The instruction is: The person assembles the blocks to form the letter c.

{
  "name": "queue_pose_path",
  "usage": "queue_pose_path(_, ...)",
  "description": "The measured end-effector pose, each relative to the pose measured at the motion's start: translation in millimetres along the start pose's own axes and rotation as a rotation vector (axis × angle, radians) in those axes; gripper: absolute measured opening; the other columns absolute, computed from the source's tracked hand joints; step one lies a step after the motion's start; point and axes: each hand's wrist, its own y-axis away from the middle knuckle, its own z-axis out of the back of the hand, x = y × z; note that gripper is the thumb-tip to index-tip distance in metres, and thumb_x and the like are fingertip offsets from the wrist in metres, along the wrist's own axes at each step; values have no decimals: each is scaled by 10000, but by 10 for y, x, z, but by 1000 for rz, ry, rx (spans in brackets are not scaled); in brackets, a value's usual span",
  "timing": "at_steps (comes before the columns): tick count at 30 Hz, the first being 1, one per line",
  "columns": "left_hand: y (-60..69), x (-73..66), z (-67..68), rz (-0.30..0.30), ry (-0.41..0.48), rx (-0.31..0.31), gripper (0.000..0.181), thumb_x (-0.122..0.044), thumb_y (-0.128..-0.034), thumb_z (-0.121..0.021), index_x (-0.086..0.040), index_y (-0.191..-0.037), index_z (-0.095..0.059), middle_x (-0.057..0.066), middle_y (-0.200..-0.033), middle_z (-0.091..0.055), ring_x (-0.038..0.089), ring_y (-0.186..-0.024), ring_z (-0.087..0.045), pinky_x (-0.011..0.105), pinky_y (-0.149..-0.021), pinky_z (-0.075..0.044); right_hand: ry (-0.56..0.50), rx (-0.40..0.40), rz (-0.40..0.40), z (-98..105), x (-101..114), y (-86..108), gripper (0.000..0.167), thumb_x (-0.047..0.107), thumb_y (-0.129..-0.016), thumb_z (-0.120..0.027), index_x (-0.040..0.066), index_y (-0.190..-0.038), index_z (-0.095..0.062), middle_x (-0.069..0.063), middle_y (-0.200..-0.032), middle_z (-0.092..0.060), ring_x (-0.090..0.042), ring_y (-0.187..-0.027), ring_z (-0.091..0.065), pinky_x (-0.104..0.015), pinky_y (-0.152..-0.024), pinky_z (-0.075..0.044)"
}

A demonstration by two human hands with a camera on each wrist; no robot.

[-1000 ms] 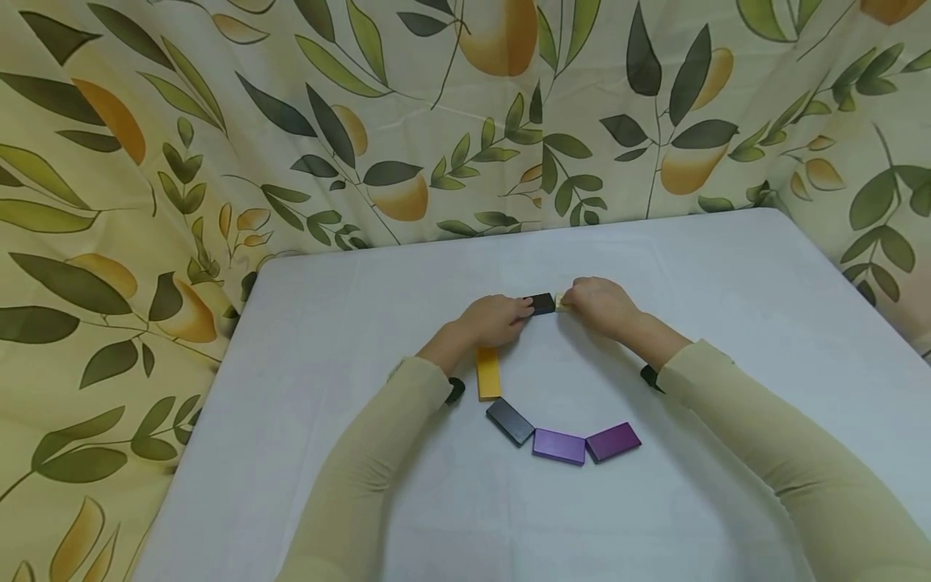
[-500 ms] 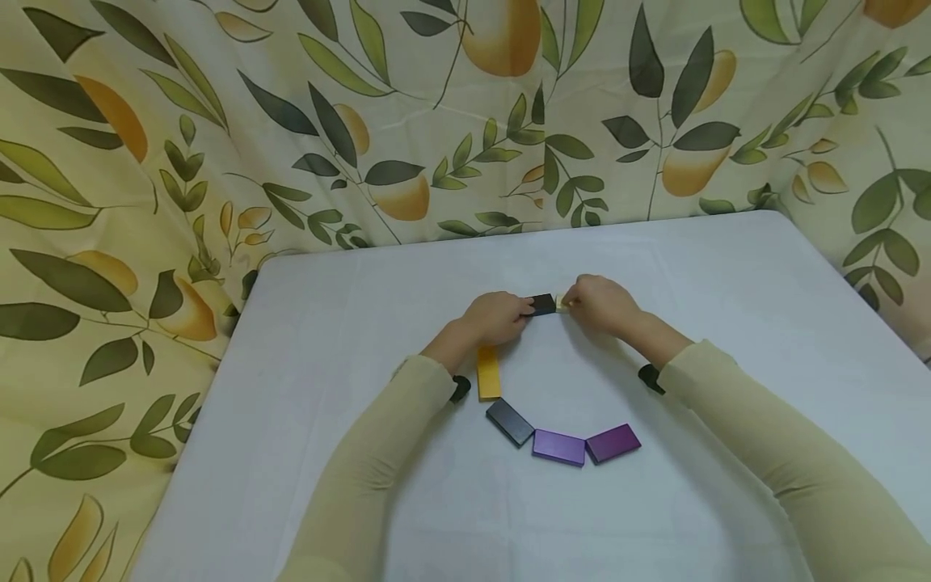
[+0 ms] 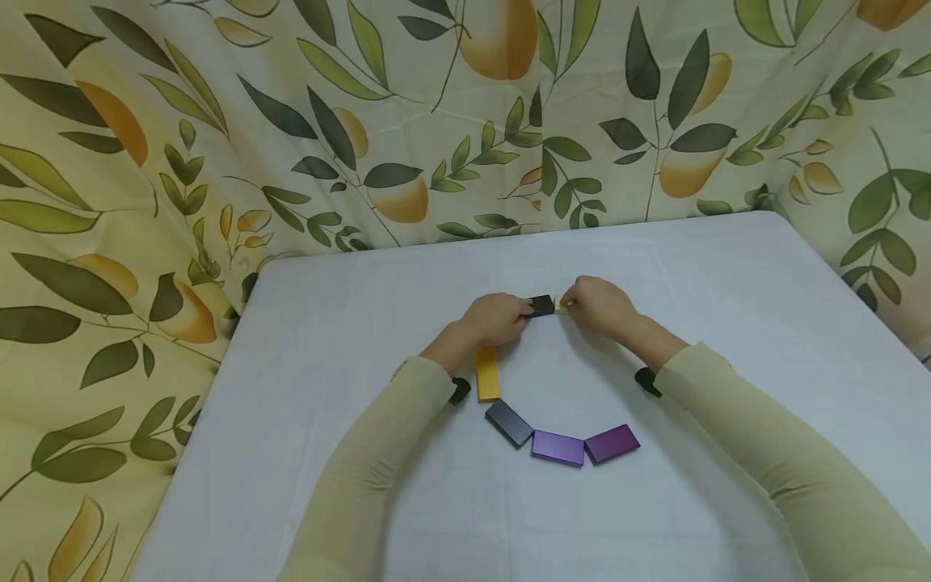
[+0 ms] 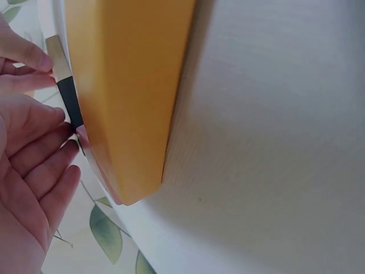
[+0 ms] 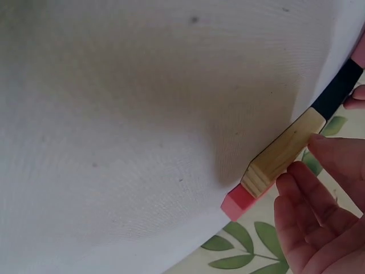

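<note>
At the far part of the curved row, my left hand pinches the left end of a black block, a flat rectangular piece. My right hand pinches a bare-wood block, whose end meets the black one. In the right wrist view a red block shows beyond the wood block, partly hidden by it. A pink block adjoins the black one in the left wrist view; my left hand hides it from the head view. A yellow block lies below my left wrist.
Nearer me, the row curves on with a dark grey block, a lilac block and a magenta block, corners close together. All lie on a white-covered table. A leaf-and-fruit patterned curtain hangs behind it.
</note>
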Motion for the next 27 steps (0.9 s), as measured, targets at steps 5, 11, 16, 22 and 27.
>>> queue_pose_path(5,19,18,2,-9,34,-8,366,-204,-965,-446,-136,-1317,-520,-49,-1353,-469,140,-1192,-474,256,-935,-385,-41,3,-1,24,-36,-8,176,-18,-820,-600,-62,-964,-692,-188,-918,-650,-327,-885,-599,-430,-769,-472)
queue_pose_path(11,112,11,37,-44,73,-28,376,-211,-968,-453,-129,-1332,-499,-42,-1355,-466,142,-1165,-496,246,-922,-391,-96,-18,-52,123,-120,21,213,4,-822,-587,-82,-997,-672,-211,-935,-649,-330,-873,-585,-452,-766,-453)
queue_pose_path(16,198,-13,21,-109,102,-28,370,-204,-973,-441,-110,-1324,-510,-32,-1365,-457,143,-1220,-448,268,-991,-340,-103,-29,-75,173,-197,43,207,14,-834,-590,-88,-997,-668,-222,-937,-645,-320,-847,-571,-453,-755,-445)
queue_pose_path(22,288,-115,-27,-193,130,-1,370,-238,-977,-440,-98,-1308,-526,-17,-1359,-467,132,-1236,-428,258,-1010,-309,-130,-11,-112,186,-288,51,229,23,-853,-588,-91,-1041,-651,-243,-1005,-630,-348,-919,-558,-489,-810,-428)
queue_pose_path(27,383,-251,-76,-289,158,25,369,-242,-979,-443,-83,-1300,-530,-6,-1355,-470,91,-1248,-401,194,-1007,-278,-142,10,-168,174,-391,50,254,39,-867,-588,-97,-1077,-631,-268,-1070,-596,-385,-994,-524,-523,-868,-401)
